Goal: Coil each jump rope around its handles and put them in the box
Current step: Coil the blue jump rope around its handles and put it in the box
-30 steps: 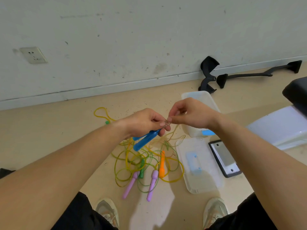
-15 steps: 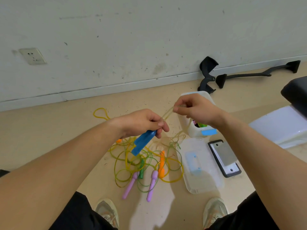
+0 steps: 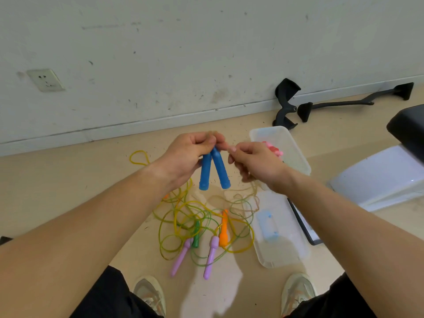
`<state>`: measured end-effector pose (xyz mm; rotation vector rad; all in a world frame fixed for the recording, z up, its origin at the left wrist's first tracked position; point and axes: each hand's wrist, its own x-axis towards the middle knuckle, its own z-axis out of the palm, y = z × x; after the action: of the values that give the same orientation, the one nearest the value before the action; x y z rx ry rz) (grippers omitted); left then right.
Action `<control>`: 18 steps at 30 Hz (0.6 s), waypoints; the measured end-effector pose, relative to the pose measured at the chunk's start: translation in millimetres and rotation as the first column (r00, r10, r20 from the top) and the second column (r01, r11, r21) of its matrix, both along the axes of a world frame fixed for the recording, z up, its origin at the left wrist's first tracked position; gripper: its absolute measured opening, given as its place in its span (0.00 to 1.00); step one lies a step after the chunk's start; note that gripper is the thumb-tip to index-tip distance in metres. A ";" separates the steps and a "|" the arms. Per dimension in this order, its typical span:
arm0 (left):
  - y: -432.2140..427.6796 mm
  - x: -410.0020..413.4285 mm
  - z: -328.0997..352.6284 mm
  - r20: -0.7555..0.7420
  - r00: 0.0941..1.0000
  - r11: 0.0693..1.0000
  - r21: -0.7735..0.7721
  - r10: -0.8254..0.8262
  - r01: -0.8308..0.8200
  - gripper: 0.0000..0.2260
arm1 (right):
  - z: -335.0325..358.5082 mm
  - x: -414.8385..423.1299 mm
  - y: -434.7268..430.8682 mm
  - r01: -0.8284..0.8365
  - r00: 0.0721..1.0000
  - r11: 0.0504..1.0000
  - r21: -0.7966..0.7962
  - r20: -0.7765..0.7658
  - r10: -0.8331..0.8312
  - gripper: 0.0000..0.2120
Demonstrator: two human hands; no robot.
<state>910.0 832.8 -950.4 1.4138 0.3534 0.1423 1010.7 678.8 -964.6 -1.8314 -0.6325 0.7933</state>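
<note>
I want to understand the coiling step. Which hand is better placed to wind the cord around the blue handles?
Probably the right hand: its fingers seem to pinch the pale cord beside the blue handles, so it is free to wind. The left hand is busy gripping both handles.

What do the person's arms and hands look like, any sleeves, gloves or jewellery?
The left forearm and right forearm are bare, no sleeves showing. The left hand and right hand wear no gloves; no watch, ring or band is visible.
</note>
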 end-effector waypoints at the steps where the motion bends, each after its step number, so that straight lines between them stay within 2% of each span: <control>1: 0.3 0.5 -1.6 -0.009 0.998 0.998 -0.019 0.058 -0.058 0.10 | 0.2 -7.2 3.4 0.003 0.999 1.000 0.000 -0.037 -0.003 0.17; 6: -1.3 1.1 -11.3 -0.004 0.983 0.980 0.082 0.183 -0.182 0.07 | 2.4 -25.6 11.9 0.024 0.997 0.999 -0.041 -0.074 -0.027 0.17; 10: -5.3 4.0 -17.5 0.057 0.970 0.936 0.254 0.236 -0.243 0.08 | 7.9 -35.1 13.0 0.038 0.971 0.998 0.044 -0.238 -0.027 0.14; 12: -7.6 5.6 -18.4 0.090 0.953 0.899 0.315 0.289 -0.303 0.08 | 12.2 -37.4 13.4 0.049 0.969 0.994 0.093 -0.246 -0.025 0.12; 15: -9.4 7.3 -15.7 0.130 0.917 0.859 0.320 0.377 -0.399 0.07 | 13.1 -42.4 15.6 0.024 0.989 0.993 0.120 -0.145 -0.007 0.10; 18: -13.6 8.0 -15.1 0.121 0.891 0.862 0.222 0.439 -0.455 0.07 | 2.6 -53.6 20.2 -0.044 0.996 0.995 0.086 0.085 0.036 0.10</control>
<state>917.9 819.2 -965.5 1.5461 0.6246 0.6326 957.0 699.0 -962.0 -1.7835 -0.7485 0.7071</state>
